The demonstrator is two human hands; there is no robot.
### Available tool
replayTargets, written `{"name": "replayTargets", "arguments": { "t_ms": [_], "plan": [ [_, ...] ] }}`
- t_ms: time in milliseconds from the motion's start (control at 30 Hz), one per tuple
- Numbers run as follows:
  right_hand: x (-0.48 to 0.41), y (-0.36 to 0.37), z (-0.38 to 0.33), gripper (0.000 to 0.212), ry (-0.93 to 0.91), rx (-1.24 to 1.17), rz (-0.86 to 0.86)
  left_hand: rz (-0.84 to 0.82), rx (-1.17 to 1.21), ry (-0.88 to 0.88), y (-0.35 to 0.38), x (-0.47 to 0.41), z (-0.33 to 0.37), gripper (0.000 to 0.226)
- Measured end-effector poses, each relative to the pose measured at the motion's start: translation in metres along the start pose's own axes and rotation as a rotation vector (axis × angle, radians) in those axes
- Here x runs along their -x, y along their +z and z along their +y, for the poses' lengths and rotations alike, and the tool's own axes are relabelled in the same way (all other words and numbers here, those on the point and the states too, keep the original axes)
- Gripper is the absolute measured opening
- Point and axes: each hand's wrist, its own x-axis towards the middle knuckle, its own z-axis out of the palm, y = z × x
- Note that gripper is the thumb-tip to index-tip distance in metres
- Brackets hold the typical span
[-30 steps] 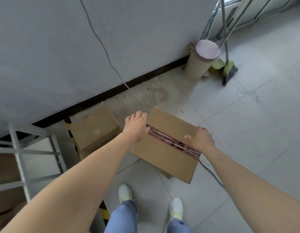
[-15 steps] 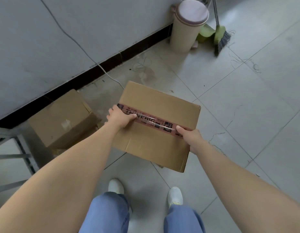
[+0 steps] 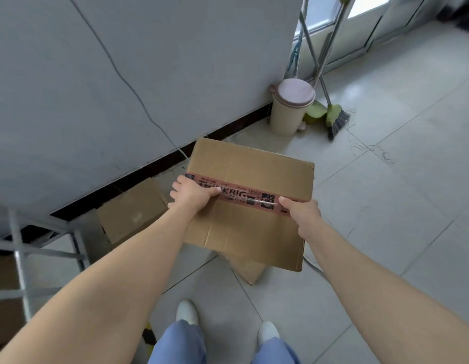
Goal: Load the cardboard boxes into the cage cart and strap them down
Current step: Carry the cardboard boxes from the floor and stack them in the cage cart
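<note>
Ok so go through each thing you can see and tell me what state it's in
Taped box, sealed, held in both hands.
Left hand, grips the box's left edge.
Right hand, grips the box's right edge.
Box by the wall, closed, on the floor.
Bin, upright, lid shut.
Broom, propped upright, bristles on the floor.

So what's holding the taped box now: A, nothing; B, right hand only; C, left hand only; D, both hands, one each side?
D: the left hand and right hand grip opposite sides of the taped box, thumbs on its pink tape.
</note>
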Motion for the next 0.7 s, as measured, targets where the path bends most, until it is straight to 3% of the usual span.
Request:
{"name": "replayTargets", "arguments": {
  "t_ms": [400,700],
  "plan": [
    [0.167,-0.074,-0.202,0.070,-0.498,-0.006,-0.135,0.367,0.379,0.034,-0.190,0.155,0.085,0.107],
    [0.338,-0.028,-0.280,0.067,-0.811,-0.054,-0.419,0.780,0.560,0.045,-0.362,0.264,0.035,0.105]
  ]
}}
